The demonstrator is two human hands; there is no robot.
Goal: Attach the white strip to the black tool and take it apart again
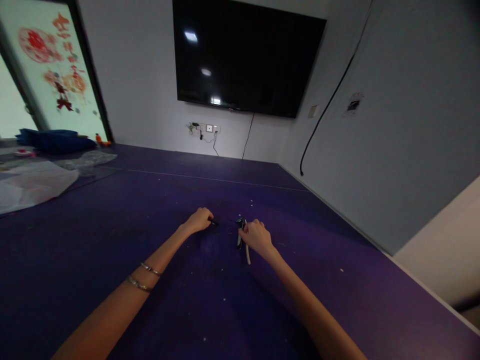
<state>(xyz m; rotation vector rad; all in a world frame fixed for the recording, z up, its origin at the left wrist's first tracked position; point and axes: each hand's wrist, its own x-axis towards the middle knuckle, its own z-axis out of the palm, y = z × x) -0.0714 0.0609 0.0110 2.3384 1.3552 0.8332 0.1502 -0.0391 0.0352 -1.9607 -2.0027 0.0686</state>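
Observation:
My left hand (200,220) is closed on a small dark object (213,223); only its black end sticks out past the fingertips, and its kind cannot be made out. My right hand (257,236) is closed, with thumb and fingers pinched at a small tool (239,243) that has a dark head and a pale grey handle. A thin cream-coloured strip (248,256) hangs or lies beside that tool under the same hand. The fingers hide part of both. The two hands are apart, just over the purple surface (210,300).
Small white bits (341,270) are scattered on the purple surface. Clear plastic sheeting (41,182) and dark blue cloth (56,140) lie at the left. Behind are a wall-mounted television (247,55), wall sockets (209,128) and a hanging black cable (325,110).

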